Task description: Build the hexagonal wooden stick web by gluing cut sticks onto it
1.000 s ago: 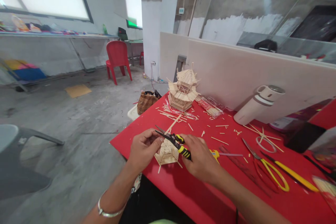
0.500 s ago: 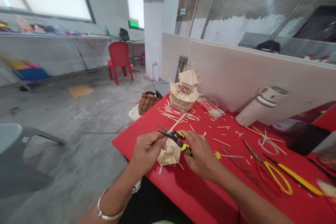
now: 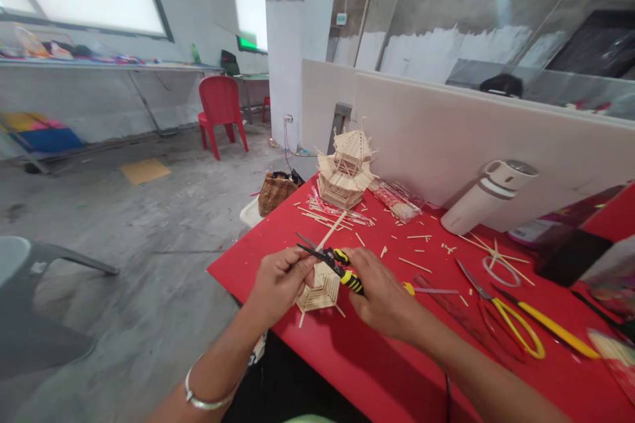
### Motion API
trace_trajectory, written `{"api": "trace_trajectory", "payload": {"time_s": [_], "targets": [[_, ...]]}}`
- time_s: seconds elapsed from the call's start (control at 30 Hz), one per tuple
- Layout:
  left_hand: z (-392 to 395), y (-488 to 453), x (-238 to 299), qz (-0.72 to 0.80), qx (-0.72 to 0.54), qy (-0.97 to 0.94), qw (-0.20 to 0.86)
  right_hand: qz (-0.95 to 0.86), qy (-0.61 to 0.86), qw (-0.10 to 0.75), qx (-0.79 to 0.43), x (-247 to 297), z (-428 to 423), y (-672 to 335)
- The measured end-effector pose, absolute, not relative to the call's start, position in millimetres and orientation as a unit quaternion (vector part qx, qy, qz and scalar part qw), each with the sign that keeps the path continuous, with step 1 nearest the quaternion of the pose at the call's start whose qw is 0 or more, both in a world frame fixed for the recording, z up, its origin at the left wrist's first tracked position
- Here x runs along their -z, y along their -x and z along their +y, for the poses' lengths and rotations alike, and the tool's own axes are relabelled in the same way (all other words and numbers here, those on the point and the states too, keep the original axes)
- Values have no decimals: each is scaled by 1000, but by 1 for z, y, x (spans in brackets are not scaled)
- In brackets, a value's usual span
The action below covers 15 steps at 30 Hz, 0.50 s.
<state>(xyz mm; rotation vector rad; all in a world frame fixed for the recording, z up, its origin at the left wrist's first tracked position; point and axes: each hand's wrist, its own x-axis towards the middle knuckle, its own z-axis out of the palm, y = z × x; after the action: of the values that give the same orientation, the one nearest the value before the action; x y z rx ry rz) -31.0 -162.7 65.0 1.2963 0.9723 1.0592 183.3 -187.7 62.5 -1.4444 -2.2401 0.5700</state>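
Note:
My left hand [image 3: 285, 281] is closed in a pinch on what looks like a thin wooden stick, mostly covered by the fingers. My right hand [image 3: 380, 287] grips black-and-yellow snips [image 3: 353, 282], whose pointed dark blades stand apart right at the left fingertips. A pale strip of wood [image 3: 331, 231] runs from behind the blades toward the back of the table; whether it is the held piece I cannot tell. Beneath both hands lies a web-like hexagonal panel of sticks [image 3: 320, 294], partly hidden. Farther back stands a tiered stick pagoda [image 3: 344, 172].
Loose sticks and offcuts [image 3: 419, 236] are scattered over the red table [image 3: 317, 370]. To the right lie yellow-handled scissors [image 3: 518, 327], a yellow-handled tool [image 3: 560, 330] and a tilted white flask [image 3: 489, 195]. A pale partition [image 3: 421, 119] rises behind. Packed sticks [image 3: 397, 201] lie beside the pagoda.
The view has shifted slightly, so the surroundings sit a little farther left. Both hands and the snips hold nearly the same pose.

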Motion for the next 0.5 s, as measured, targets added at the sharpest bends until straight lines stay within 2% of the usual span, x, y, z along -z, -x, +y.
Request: {"api": "trace_trajectory", "payload": {"time_s": [0.17, 0.27, 0.37, 0.5], "targets": [[-155, 41, -66, 440, -449, -609, 482, -768, 529, 206, -296, -57, -189, -187], [-151, 45, -69, 448, -430, -654, 431, -759, 546, 190, -299, -57, -193, -188], [-149, 46, -68, 445, -418, -666, 428, -752, 565, 176, -289, -58, -198, -186], [-147, 46, -65, 414, -396, -690, 442, -732, 552, 181, -357, -60, -206, -182]]}}
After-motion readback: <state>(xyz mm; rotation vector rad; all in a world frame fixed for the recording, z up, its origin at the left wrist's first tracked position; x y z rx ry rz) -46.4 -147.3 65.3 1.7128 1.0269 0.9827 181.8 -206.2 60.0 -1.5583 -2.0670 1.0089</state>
